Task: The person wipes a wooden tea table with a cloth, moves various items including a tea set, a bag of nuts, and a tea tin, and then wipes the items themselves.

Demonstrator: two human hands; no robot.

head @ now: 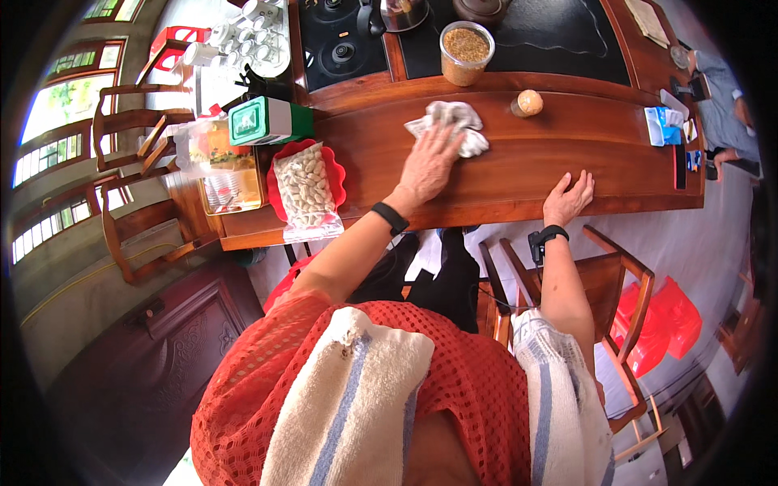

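Observation:
My left hand lies on a crumpled whitish cloth on the reddish-brown wooden table, its fingers pressing the cloth's near side. Further right, my right hand rests at the table's near edge with its fingers apart and nothing in it. A small jar with a pale rounded top stands between the cloth and the table's right part. Behind the cloth is a clear tub of brown grains. A bag of peanuts in their shells lies on a red scalloped tray, left of my left hand.
A green box and plastic containers stand at the left. Behind are a stove, a kettle and glass cups. A blue-and-white packet and a phone lie right, near another person. A wooden chair stands below.

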